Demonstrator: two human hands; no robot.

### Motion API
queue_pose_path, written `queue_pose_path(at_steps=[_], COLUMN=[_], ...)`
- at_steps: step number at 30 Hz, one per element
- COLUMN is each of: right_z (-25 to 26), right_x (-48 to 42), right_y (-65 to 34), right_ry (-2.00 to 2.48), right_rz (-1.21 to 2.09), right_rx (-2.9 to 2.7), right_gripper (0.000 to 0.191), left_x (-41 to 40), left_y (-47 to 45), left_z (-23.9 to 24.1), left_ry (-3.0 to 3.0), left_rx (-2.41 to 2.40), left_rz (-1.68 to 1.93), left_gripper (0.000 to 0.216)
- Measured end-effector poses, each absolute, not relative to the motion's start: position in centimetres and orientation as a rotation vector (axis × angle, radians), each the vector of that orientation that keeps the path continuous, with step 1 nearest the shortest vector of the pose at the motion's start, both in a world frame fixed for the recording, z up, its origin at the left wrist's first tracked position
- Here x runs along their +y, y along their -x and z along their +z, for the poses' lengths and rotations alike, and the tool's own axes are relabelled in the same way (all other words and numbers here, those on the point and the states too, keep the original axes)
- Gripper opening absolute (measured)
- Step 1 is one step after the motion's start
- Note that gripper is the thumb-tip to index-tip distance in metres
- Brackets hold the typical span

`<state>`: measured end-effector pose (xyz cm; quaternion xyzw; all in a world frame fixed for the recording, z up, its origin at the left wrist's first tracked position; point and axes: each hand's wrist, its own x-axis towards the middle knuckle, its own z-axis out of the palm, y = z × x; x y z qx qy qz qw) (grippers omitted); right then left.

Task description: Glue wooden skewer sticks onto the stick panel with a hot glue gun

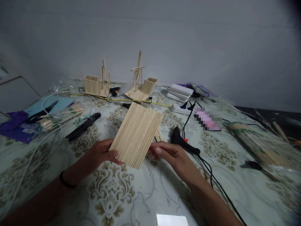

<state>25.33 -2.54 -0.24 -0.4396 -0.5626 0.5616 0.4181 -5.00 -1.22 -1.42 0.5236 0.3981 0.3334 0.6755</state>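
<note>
Beyond and left of the left hand lies a black tool (83, 127); a wide outward sweep of that arm could knock it. The left hand (103, 152) is closed on the panel (138, 136), thumb on top of its near left corner. The panel, a row of thin sticks, is tilted between the hands. Gripped hard at this one corner, it might flex and split between sticks. Just past its far edge stands a model (138, 92), which a forward push could bump. The right hand (168, 153) is half-curled at the panel's right edge; whether its fingers pinch that edge cannot be told, so slack support there could let the panel twist. Just beyond this hand lies the glue gun (182, 141): if hot, its nozzle could burn straying fingers, and the forearm could snag its cord (211, 175).
</note>
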Motion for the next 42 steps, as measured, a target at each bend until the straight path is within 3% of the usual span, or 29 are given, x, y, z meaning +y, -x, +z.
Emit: queue_pose_path(at_steps=[8, 19, 26, 32, 42], right_z=[0.0, -0.2, 0.1, -0.2, -0.7], right_x=[-3.3, -3.8, -3.8, -3.9, -3.6], right_y=[-23.6, -23.0, -23.4, -23.7, -23.5], right_ry=[1.019, 0.989, 1.03, 0.98, 1.045], right_rz=[1.517, 1.566, 1.526, 1.58, 1.567], right_rx=[-1.687, -1.838, -1.821, -1.735, -1.681], right_gripper=[0.024, 0.036, 0.037, 0.038, 0.052], left_x=[-1.4, -1.8, -1.9, -2.3, -2.5], left_y=[5.0, 4.6, 5.0, 4.8, 4.9], left_z=[-1.3, -1.3, -0.5, -0.1, -0.9], left_ry=[-1.118, -1.199, -1.348, -1.459, -1.489], left_rx=[0.847, 0.851, 0.946, 1.022, 1.08], left_rz=[0.84, 0.768, 0.67, 0.571, 0.563], left_gripper=[0.041, 0.034, 0.014, 0.026, 0.027])
